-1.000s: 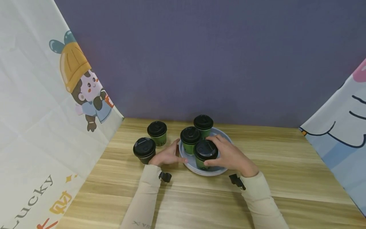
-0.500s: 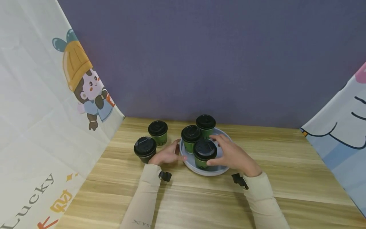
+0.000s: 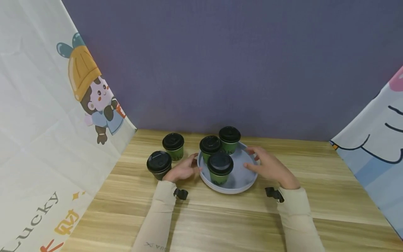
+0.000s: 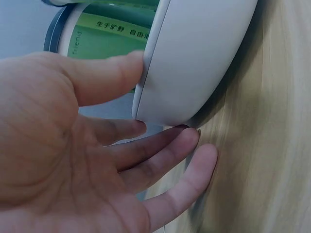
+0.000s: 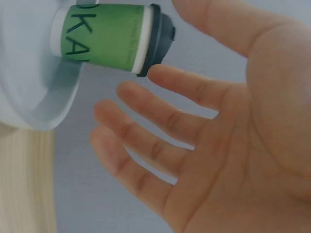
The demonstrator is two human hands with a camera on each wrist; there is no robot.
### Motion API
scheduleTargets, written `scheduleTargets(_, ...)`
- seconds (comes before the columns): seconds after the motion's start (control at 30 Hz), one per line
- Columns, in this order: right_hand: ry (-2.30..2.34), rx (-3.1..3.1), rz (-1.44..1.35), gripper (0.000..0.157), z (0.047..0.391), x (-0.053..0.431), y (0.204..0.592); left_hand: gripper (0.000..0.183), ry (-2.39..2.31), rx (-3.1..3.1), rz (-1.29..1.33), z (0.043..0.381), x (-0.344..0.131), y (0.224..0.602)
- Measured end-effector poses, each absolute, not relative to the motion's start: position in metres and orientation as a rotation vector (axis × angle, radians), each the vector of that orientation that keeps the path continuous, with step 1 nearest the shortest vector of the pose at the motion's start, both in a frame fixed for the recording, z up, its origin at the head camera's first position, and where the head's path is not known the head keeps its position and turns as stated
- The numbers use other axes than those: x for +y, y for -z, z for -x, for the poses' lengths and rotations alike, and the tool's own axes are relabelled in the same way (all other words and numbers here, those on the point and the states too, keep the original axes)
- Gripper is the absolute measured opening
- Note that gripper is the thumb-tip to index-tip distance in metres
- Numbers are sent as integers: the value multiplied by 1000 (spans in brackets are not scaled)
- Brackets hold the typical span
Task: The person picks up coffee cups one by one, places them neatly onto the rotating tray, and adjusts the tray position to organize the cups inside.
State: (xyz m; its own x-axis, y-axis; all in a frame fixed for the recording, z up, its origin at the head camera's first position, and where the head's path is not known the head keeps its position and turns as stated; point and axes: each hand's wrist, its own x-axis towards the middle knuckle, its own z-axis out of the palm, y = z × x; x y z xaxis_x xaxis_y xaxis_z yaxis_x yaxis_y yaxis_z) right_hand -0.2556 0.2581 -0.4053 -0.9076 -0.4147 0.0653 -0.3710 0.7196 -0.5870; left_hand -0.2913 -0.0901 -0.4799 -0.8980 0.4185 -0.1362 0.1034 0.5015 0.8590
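On the round pale tray (image 3: 244, 175) stand three upright green paper cups with black lids: a front cup (image 3: 219, 171), a middle cup (image 3: 209, 147) and a back cup (image 3: 230, 140). At the tray's left side my left hand (image 3: 183, 169) has its thumb touching the rim and its relaxed fingers near the outer wall (image 4: 194, 53), as the left wrist view shows. Above the tray's right part, my right hand (image 3: 269, 166) holds nothing, its fingers (image 5: 160, 116) loosely spread. One green cup (image 5: 104, 36) appears beyond them in the right wrist view.
Left of the tray, two more lidded cups stand on the wooden table: a rear cup (image 3: 174, 145) and a front-left cup (image 3: 158, 164) close to my left wrist. A dark purple panel (image 3: 233, 70) borders the table's back, with printed cloths (image 3: 34, 115) at the sides.
My right hand has let go of the front cup and drawn away to the right. The front cup has shifted slightly left, the back cup slightly right. My left hand stays by the rim.
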Motion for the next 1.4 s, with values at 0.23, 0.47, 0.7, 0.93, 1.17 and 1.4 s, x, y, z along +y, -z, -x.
scheduleTargets(0.23, 971, 2870, 586, 56, 266, 273, 418, 61, -1313, 2538, -419, 293, -89, 485)
scheduleTargets(0.47, 1010, 2897, 565, 46, 275, 280, 434, 52, -1309, 2617, -397, 296, -85, 488)
scheduleTargets(0.7, 1033, 2896, 587, 39, 284, 283, 448, 44, -1348, 2688, -327, 297, -79, 490)
scheduleTargets(0.93, 1024, 2889, 514, 35, 288, 287, 459, 37, -1362, 2775, -208, 295, -73, 488)
scheduleTargets(1.17, 1067, 2846, 424, 28, 291, 289, 471, 34, -1342, 2841, -138, 294, -68, 488)
scheduleTargets(1.4, 1209, 2720, 382, 29, 298, 296, 484, 37, -1334, 2836, -176, 296, -70, 488)
